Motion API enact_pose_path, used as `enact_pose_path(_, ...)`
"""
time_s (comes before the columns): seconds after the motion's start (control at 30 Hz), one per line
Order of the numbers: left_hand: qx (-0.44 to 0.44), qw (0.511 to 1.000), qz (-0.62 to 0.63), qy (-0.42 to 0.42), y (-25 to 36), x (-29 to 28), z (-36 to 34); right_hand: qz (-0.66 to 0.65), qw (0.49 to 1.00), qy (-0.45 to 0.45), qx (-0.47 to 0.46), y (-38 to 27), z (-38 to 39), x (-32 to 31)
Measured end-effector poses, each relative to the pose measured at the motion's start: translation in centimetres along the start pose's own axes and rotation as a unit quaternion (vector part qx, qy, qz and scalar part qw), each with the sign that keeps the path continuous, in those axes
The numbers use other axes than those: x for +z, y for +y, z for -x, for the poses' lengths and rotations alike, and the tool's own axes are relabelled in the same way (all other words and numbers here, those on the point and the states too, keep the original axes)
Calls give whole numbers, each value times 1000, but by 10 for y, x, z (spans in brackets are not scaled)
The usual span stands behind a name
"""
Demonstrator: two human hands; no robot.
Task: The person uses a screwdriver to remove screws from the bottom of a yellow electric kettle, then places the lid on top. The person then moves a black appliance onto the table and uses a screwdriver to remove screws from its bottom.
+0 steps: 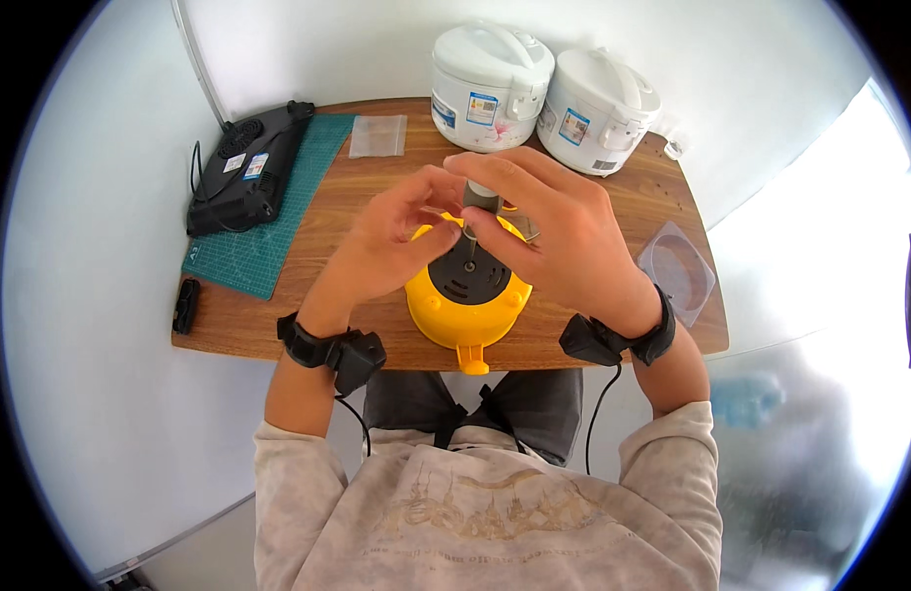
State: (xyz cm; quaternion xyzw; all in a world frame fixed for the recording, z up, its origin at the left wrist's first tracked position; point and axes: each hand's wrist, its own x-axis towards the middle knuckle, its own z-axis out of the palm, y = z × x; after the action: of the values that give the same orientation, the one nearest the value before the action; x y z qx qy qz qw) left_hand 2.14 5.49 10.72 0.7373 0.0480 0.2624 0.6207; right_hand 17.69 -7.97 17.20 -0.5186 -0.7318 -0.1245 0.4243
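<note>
Your yellow appliance (467, 330) sits right at the near edge of the bench (238, 320), black plate (445, 274) up. Your right hand (573, 222) is pinching a grey-handled screwdriver (483, 199), shaft down toward the plate's middle. Left hand (396, 236) is half curled beside it, can't tell if it's touching. Your hands hide the far rim. Clear plastic tray (678, 271) off right, black appliance (246, 172) on the green mat (298, 212) left, two white rice cookers (487, 74) behind.
</note>
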Motion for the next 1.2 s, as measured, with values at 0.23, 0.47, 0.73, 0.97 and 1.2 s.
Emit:
enact_pose_path(0.23,-6,1000,-12,-4,6,10,3,140,990,-33,-5,-1,-3,-3)
enact_pose_path(0.47,-30,994,-92,52,13,25,0,140,988,-54,22,-5,-4,-1)
enact_pose_path(0.73,-32,996,-76,-25,4,15,-3,-17,990,-118,71,-1,-4,-8)
enact_pose_path(0.97,42,964,-257,52,-24,11,11,-63,980,-135,131,10,2,-9)
enact_pose_path(1.2,-80,955,-248,141,-81,11,14,-75,976,-126,160,12,0,-11)
